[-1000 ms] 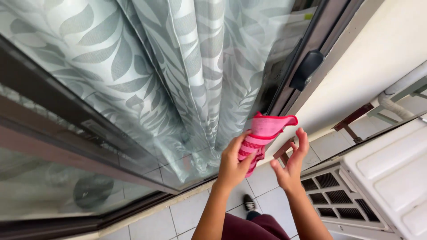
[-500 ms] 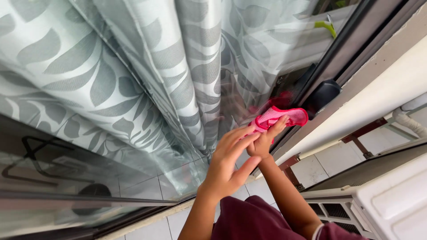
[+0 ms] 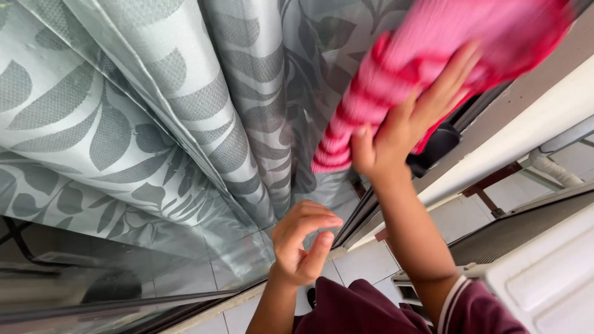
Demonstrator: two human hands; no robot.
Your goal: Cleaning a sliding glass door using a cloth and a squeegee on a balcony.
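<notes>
My right hand (image 3: 408, 117) presses a pink striped cloth (image 3: 427, 68) flat against the glass of a sliding door, high up near the dark door frame (image 3: 489, 102). The cloth is blurred from motion. My left hand (image 3: 303, 244) hangs lower, away from the glass, its fingers loosely curled with nothing in them. Behind the glass hangs a grey curtain (image 3: 154, 117) with a leaf pattern.
A black door handle (image 3: 436, 145) sits on the frame just under the cloth. A white appliance with a grille (image 3: 526, 260) stands at the lower right. A white wall strip (image 3: 526, 130) and a pipe (image 3: 557, 164) run beside it. Pale floor tiles (image 3: 365, 260) lie below.
My right hand has carried the cloth up the glass and now presses it flat. My left hand has let go of the cloth and dropped back, fingers curled.
</notes>
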